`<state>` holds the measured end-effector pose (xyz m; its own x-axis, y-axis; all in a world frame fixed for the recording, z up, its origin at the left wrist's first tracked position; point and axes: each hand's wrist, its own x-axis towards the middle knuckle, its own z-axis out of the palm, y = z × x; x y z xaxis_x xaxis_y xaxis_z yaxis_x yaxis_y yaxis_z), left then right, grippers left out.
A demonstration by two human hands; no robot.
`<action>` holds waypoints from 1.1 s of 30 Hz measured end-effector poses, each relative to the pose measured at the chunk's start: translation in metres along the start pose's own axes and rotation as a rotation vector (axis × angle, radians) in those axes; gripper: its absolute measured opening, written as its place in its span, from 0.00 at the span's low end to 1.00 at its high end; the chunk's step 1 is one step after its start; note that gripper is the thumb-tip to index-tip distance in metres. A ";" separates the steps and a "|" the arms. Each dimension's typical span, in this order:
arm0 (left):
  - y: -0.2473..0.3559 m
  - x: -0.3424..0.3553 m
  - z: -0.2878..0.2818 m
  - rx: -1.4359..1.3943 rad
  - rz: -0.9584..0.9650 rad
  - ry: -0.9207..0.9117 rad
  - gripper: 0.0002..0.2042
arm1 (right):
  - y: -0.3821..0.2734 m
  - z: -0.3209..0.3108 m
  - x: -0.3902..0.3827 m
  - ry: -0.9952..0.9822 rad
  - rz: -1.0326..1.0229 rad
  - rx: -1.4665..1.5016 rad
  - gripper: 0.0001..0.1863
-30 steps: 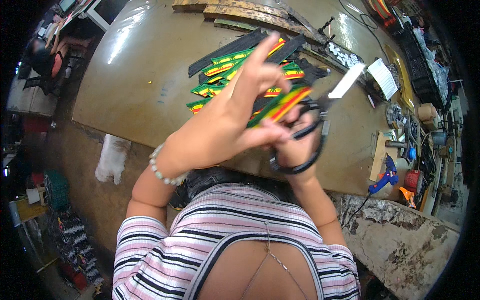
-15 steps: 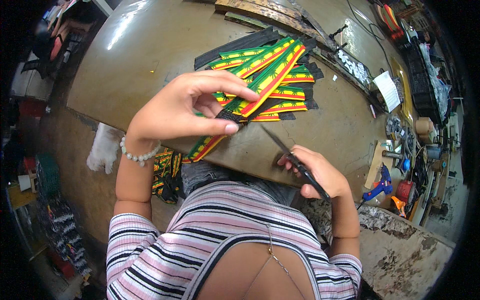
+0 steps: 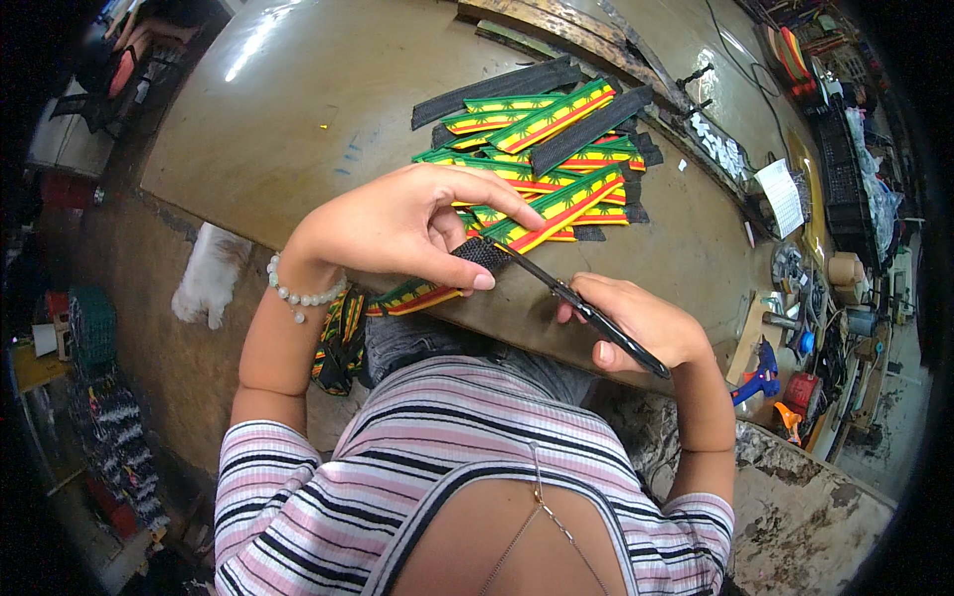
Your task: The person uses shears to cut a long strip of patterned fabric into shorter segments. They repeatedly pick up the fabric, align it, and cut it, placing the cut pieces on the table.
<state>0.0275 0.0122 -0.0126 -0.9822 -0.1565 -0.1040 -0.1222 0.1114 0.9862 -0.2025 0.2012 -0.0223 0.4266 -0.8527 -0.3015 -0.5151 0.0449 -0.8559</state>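
Note:
My left hand (image 3: 402, 233) pinches a woven strap with a black back (image 3: 481, 253) and a green, yellow and red printed face. Below that hand, the strap's tail (image 3: 422, 297) hangs toward my lap. Black-handled scissors (image 3: 608, 330) are in my right hand (image 3: 641, 316), their blades at the strap just beside my left fingertips. Whether the blades are parted there I cannot tell. Just beyond my left fingers, a patterned strip (image 3: 576, 211) reaches to the right over a pile of cut strips (image 3: 547, 124), some with the black side up.
The brown table (image 3: 268, 149) has wooden boards (image 3: 556, 25) at its far side. To the right are a blue glue gun (image 3: 760, 375), a sheet of paper (image 3: 780, 197) and tape rolls (image 3: 845, 268). More patterned strap (image 3: 340, 338) bunches beside my lap; a white cloth-like thing (image 3: 212, 275) is at left.
The scissors have moved up and left, from apart to against the strap. A black-side-up strip now shows atop the pile. The strip beyond my left fingers reaches less far.

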 end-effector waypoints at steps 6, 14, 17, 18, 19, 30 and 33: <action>-0.002 0.005 0.000 0.007 -0.007 -0.019 0.25 | -0.001 0.000 -0.001 0.084 0.036 -0.038 0.36; -0.007 0.011 0.004 0.030 -0.016 -0.023 0.26 | 0.000 0.008 -0.005 0.154 0.312 0.209 0.31; 0.000 0.008 0.001 0.089 0.029 0.035 0.27 | 0.007 0.018 -0.008 0.220 0.250 0.200 0.27; 0.004 0.005 0.000 0.131 0.057 0.089 0.27 | 0.011 0.022 -0.007 0.284 0.119 0.120 0.25; 0.008 0.002 -0.001 0.174 0.087 0.141 0.26 | 0.015 0.027 -0.008 0.311 0.134 0.219 0.27; -0.018 0.052 0.002 0.255 0.019 0.382 0.24 | 0.029 0.077 0.031 0.762 -0.012 0.779 0.12; -0.012 0.053 0.020 0.251 0.107 0.556 0.29 | 0.018 0.093 0.065 0.846 -0.197 1.046 0.20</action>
<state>-0.0260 0.0223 -0.0331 -0.7778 -0.6120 0.1432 -0.1233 0.3721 0.9200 -0.1152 0.1947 -0.0962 -0.3507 -0.9295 -0.1144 0.4622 -0.0655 -0.8844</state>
